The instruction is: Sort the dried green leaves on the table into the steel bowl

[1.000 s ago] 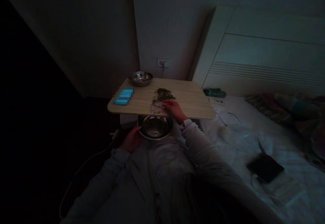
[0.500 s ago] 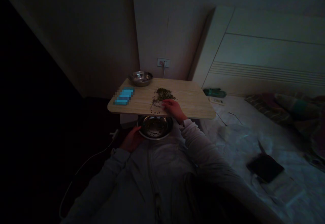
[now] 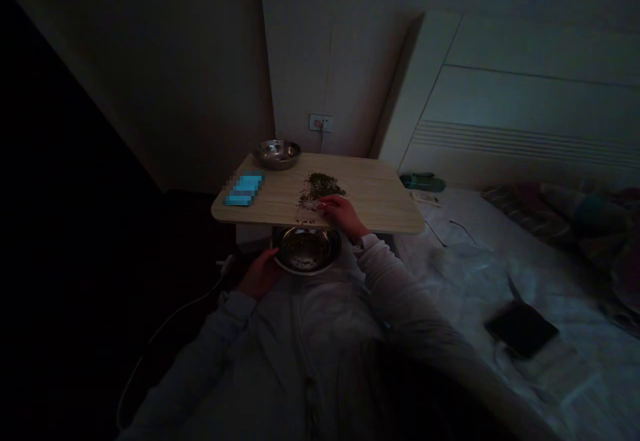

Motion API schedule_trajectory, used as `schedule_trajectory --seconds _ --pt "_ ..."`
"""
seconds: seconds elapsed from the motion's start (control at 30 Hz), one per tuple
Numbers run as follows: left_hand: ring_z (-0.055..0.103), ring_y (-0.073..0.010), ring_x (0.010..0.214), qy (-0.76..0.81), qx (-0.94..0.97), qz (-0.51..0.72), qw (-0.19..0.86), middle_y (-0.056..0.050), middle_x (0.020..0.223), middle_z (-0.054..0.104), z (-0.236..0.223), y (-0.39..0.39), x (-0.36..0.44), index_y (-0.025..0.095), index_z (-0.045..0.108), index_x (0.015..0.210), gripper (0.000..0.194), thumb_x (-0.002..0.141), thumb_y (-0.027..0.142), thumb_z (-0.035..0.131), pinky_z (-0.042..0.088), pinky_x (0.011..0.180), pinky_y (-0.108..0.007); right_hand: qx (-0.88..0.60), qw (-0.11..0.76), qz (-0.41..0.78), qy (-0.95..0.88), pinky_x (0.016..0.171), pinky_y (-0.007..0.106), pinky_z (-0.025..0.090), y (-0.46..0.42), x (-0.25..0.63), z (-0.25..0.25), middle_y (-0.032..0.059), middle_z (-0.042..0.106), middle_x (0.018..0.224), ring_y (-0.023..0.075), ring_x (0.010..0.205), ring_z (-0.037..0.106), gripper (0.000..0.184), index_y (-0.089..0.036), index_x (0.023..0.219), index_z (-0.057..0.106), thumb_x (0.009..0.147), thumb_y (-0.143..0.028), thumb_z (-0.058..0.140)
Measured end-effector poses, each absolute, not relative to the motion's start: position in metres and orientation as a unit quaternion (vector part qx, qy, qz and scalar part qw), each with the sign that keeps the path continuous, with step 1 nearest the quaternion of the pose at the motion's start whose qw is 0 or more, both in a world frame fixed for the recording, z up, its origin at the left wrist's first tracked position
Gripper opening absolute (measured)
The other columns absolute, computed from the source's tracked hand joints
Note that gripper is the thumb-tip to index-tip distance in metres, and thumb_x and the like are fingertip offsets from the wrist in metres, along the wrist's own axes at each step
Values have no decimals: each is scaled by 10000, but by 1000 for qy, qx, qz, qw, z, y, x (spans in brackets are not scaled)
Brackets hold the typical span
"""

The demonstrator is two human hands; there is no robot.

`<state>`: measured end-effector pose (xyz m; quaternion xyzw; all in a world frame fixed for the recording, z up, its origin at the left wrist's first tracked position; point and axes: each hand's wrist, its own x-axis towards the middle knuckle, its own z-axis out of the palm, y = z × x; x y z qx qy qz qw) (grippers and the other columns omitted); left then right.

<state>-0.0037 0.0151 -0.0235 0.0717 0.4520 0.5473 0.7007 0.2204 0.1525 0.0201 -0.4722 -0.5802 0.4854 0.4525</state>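
A heap of small dark green grains (image 3: 323, 185) lies on a pale wooden tabletop (image 3: 375, 188), with a few loose ones toward the near edge. My right hand (image 3: 344, 216) is over the tabletop at the heap's near side, thumb and fingers pinched together. Whatever is between the fingertips is too small to make out. Below the near edge, my left hand (image 3: 261, 273) grips the left rim of a shiny metal bowl (image 3: 306, 252) close to my body. A few dark grains lie in the bottom of that bowl.
A second metal bowl (image 3: 278, 154) stands at the tabletop's back left, near a lit phone (image 3: 244, 189). To the right is a bed with a white sheet (image 3: 455, 281), a green bottle (image 3: 423, 182) and a dark flat object (image 3: 523, 329). A white cable (image 3: 160, 331) runs along the floor.
Fewer loose grains show between the heap and the near edge. My right hand has barely shifted, and my left hand still holds the bowl in place.
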Motion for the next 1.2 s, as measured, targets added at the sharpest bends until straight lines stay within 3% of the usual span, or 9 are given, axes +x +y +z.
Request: schedule_trajectory --seconds 0.57,0.8,1.03,1.2 --pt "816 -211 836 451 63 548 701 -62 866 848 -23 15 -5 171 775 899 183 960 64 641 650 838 -313 -481 449 498 -566 800 322 616 149 219 24 6 829 843 153 686 701 129 -218 934 804 807 -242 807" --pt "825 -224 835 444 74 546 707 -56 860 850 -27 16 -7 179 786 989 178 921 70 662 659 784 -312 -474 448 495 -573 754 299 597 146 220 27 -9 824 821 150 680 689 127 -228 915 812 806 -200 753" --pt "831 -235 870 449 75 541 707 -77 892 858 -24 15 -7 171 778 929 151 926 76 660 662 815 -323 -481 452 490 -569 848 350 627 148 220 26 29 833 897 177 750 735 111 -209 927 807 820 -224 783" --pt "816 -214 788 460 70 543 699 -52 816 839 -20 14 -4 183 765 895 168 939 68 651 654 745 -299 -472 450 486 -582 819 339 625 147 221 25 18 833 876 162 715 729 122 -210 928 791 809 -239 792"
